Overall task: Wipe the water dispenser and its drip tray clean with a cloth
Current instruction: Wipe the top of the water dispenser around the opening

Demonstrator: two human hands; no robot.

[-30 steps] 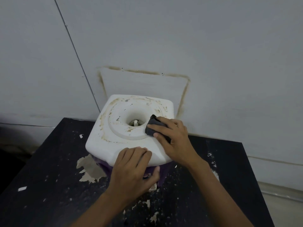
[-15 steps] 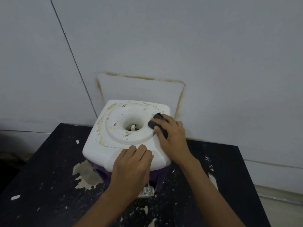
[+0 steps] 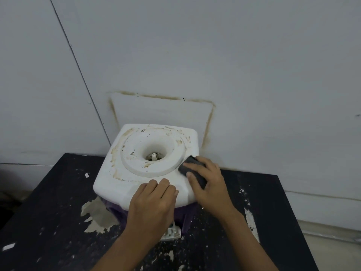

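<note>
- Right hand (image 3: 212, 185): fingers curled over a dark cloth (image 3: 192, 166), gripping it and pressing it onto the top of the water dispenser (image 3: 117, 178). The contact lies at about 4 o'clock from the bottle well (image 3: 155, 151), just outside the raised ring. Most of the cloth is under the fingers, so only its upper edge and a strip by the thumb side show.
- Left hand (image 3: 154, 204): holds nothing. The fingers lie relaxed and together over the top's front rim at 6 o'clock, touching the white plastic. The thumb is hidden.
- Water dispenser: white top with brown stains around the ring, heaviest from 9 to 1 o'clock. It stands on the black surface (image 3: 48, 202), its back close to the wall (image 3: 234, 55).
- Purple body (image 3: 183, 214): visible only as a band beneath the top, mostly covered by the top and the left wrist.
- Small white part (image 3: 172, 232): pokes out below the left hand at 6 o'clock (too covered to identify).
- Black surface: chipped, with a pale bare patch (image 3: 97, 216) at 8 o'clock from the dispenser. Its near edge is cut off by the frame.
- Wall: a brown outline (image 3: 209, 122) traces a rectangle behind the dispenser.
- Both forearms run out of the frame at 6 o'clock.
</note>
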